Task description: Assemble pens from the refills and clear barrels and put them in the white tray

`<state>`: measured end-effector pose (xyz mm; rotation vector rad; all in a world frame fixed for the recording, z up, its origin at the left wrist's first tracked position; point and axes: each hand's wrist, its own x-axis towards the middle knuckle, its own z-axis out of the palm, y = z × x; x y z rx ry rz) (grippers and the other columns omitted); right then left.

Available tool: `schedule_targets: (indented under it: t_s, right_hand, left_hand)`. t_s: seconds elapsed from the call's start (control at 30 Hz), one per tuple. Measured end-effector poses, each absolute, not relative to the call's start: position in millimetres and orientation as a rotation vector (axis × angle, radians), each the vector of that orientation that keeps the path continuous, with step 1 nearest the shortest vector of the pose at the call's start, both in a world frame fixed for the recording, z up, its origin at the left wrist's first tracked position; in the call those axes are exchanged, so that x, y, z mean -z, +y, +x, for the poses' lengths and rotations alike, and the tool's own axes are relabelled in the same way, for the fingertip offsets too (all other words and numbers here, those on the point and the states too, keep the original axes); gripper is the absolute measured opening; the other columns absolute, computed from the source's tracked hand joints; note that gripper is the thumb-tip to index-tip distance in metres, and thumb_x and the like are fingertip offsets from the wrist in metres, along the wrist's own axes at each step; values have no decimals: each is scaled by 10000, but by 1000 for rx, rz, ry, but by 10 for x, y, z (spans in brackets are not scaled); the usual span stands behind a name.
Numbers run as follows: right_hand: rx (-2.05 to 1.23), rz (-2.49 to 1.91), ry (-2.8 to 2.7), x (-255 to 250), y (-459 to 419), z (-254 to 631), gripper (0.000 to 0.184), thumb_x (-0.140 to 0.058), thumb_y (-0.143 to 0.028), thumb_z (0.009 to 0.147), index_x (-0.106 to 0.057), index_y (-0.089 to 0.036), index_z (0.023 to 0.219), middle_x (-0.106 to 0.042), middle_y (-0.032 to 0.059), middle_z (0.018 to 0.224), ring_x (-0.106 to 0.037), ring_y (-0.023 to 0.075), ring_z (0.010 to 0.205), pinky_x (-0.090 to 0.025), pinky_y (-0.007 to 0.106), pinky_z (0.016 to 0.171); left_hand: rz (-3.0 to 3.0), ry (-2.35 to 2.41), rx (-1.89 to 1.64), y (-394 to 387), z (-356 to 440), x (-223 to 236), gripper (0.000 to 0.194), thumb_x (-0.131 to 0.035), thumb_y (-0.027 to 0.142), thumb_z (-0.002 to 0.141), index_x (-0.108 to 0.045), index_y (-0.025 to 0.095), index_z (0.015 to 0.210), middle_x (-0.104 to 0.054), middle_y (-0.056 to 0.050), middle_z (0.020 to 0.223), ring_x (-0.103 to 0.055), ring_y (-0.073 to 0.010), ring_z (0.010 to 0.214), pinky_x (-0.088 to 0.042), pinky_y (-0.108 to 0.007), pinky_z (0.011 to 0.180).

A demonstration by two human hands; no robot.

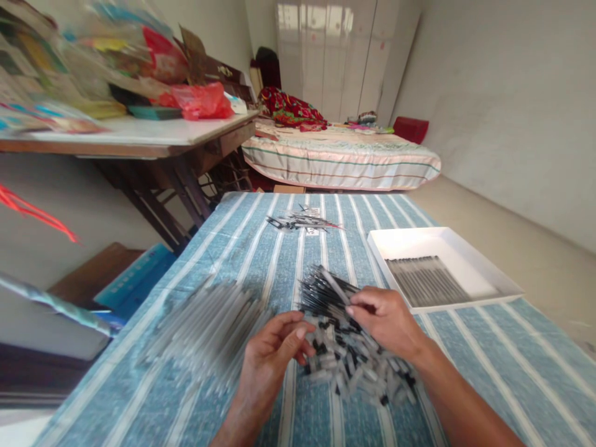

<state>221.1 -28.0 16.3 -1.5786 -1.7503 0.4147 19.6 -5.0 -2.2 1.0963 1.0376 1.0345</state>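
My right hand [386, 323] pinches one clear pen barrel [334, 284] that sticks up to the left over a bundle of black pen refills [321, 295]. My left hand [274, 351] hovers with curled fingers beside a heap of small clear-and-black caps [358, 366], thumb and forefinger close together; whether it holds something is hidden. A blurred pile of clear pen tubes [209, 329] lies to its left on the blue striped cloth [465, 372].
A white tray [465, 245] with finished pens in a row sits at the right. A small scatter of parts [302, 220] lies at the table's far end. A cluttered desk [139, 133] stands at left, a bed [339, 158] behind.
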Motion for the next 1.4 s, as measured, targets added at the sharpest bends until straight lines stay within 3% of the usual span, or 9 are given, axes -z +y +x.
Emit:
schedule_targets:
  t_s: [0.17, 0.3, 0.4, 0.7, 0.97, 1.23, 1.4]
  right_hand:
    - [-400, -1898, -1519, -141, -187, 2889, 249, -526, -365, 783, -670, -181, 696, -633, -4, 609, -566, 143, 572, -406, 228, 546]
    - [-113, -2366, -1329, -92, -157, 3377, 225, -534, -363, 755, -704, -216, 742, -702, 30, 740, -625, 201, 732, -414, 257, 614]
    - [-132, -2545, -1364, -3, -121, 3554, 235, -528, -368, 759, -715, -226, 753, -710, 43, 767, -633, 207, 768, -412, 256, 610]
    - [-260, -2591, -1491, 190, -48, 3573, 197, -570, -317, 746, -722, -199, 704, -696, 68, 692, -633, 200, 668, -387, 259, 560]
    - [-325, -2592, -1522, 201, -59, 3597, 264, -523, -348, 795, -720, -192, 714, -683, 71, 673, -625, 197, 655, -394, 263, 572]
    - [-343, -2607, -1514, 198, -90, 3602, 280, -498, -352, 806, -699, -194, 690, -662, 64, 645, -605, 190, 629, -391, 264, 565]
    - [-387, -2620, -1512, 259, -113, 3659, 352, -461, -423, 817, -705, -192, 715, -663, 86, 662, -607, 220, 638, -400, 292, 577]
  left_hand:
    - [1286, 1217, -948, 61, 124, 147, 267, -656, 361, 680, -619, 154, 844, -693, -30, 673, -606, -152, 483, -453, -237, 426]
    - [1472, 1295, -902, 91, 85, 185, 237, -639, 357, 686, -617, 181, 844, -690, -8, 666, -616, -164, 496, -465, -241, 443]
    - [1573, 1317, -932, 76, 90, 174, 187, -607, 342, 711, -616, 201, 834, -686, 4, 667, -623, -168, 509, -478, -241, 470]
    - [1845, 1326, -756, 119, 35, 190, 181, -553, 368, 769, -607, 219, 855, -681, 5, 680, -636, -167, 543, -505, -233, 548]
    - [1863, 1336, -812, 113, 44, 141, 178, -593, 382, 720, -652, 238, 806, -672, 11, 614, -626, -171, 520, -499, -227, 508]
    - [1874, 1385, -783, 174, -39, 208, 227, -553, 380, 770, -614, 199, 893, -706, -18, 743, -662, -185, 587, -510, -257, 585]
    - [1750, 1483, -921, 232, -152, 136, 208, -582, 352, 752, -626, 192, 878, -688, -4, 668, -635, -172, 520, -486, -251, 539]
